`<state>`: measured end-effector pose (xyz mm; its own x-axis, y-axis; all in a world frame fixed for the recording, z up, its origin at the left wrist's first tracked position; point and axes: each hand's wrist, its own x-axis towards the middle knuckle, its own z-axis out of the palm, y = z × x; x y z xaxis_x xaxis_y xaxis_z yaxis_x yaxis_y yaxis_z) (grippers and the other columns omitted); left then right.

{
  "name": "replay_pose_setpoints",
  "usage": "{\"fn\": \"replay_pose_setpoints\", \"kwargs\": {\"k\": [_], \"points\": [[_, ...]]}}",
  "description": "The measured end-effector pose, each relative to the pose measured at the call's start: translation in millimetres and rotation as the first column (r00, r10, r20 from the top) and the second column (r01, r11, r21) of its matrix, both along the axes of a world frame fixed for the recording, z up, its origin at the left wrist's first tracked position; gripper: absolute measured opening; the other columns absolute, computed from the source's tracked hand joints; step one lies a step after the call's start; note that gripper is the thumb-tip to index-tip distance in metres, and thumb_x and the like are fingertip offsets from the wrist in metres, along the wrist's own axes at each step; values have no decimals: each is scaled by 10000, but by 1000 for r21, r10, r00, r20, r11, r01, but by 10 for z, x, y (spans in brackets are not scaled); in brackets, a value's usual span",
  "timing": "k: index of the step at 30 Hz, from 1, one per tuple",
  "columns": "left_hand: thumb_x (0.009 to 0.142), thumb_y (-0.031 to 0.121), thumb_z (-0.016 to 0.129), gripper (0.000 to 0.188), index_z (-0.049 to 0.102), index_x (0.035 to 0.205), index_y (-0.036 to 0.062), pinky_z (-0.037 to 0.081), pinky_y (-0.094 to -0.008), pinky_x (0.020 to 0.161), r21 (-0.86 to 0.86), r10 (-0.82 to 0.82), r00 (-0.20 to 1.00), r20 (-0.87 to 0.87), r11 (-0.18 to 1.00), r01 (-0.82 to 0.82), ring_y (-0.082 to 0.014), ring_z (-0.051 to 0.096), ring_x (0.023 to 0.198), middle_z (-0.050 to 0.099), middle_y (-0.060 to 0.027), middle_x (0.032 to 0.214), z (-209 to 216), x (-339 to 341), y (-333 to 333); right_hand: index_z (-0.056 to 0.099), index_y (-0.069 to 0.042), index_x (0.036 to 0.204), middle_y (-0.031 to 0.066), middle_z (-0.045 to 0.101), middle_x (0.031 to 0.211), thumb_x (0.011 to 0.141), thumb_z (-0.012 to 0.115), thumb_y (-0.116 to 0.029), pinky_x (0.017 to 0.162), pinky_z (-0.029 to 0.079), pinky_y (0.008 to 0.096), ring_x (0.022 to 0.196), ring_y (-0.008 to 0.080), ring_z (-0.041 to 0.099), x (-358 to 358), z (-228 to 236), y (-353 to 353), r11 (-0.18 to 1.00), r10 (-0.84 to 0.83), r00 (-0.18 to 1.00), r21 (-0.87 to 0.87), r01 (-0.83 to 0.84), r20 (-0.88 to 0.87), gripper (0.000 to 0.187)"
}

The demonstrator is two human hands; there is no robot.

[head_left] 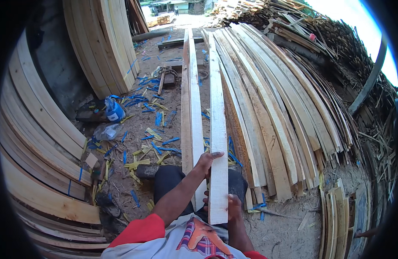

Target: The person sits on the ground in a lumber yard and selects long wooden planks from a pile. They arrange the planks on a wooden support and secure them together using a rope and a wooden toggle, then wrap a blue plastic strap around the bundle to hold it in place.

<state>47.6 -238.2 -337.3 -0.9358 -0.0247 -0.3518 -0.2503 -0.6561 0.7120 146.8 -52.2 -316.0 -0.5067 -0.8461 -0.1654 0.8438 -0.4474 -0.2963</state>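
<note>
At the bottom centre of the frame my right hand (233,206) holds the near end of a long pale plank (218,129), with the fingers wrapped around its right edge. A little higher, my left hand (206,162) grips the left edge of the same plank, thumb on top and fingers closed on the wood. The plank runs from the lower centre up toward the top centre. Just to its left lie two other long boards (190,99), side by side. On the right a big sloping stack of planks (276,112) fills the frame. On the ground at centre left are blue strap pieces (158,144) and a blue container (115,113). More boards lean at upper left (102,43).
</note>
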Motion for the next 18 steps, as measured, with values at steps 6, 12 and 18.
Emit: {"fn": "replay_pose_setpoints", "kwargs": {"k": [6,12,18], "points": [[744,186,713,368,551,1031,22,545,-404,640,97,13,999,-38,995,-9,-251,631,701,607,-114,832,-265,98,-15,430,20,1179,133,607,910,807,662,-229,635,550,355,741,233,652,10,-240,2,790,116,941,604,108,-319,504],[780,266,683,417,525,1059,-1,559,-413,654,168,-53,998,-28,984,57,-253,655,762,629,-146,892,-259,132,161,501,33,1097,100,612,886,761,710,-291,669,498,288,721,153,611,72,-344,226,699,117,905,681,218,-409,512],[685,370,784,604,543,1103,7,534,-403,791,242,-74,992,98,969,48,-257,640,844,640,-123,946,-546,-131,479,497,43,1132,147,644,888,709,720,-239,698,545,362,797,235,665,777,-285,1317,606,159,945,784,136,-287,555]]}}
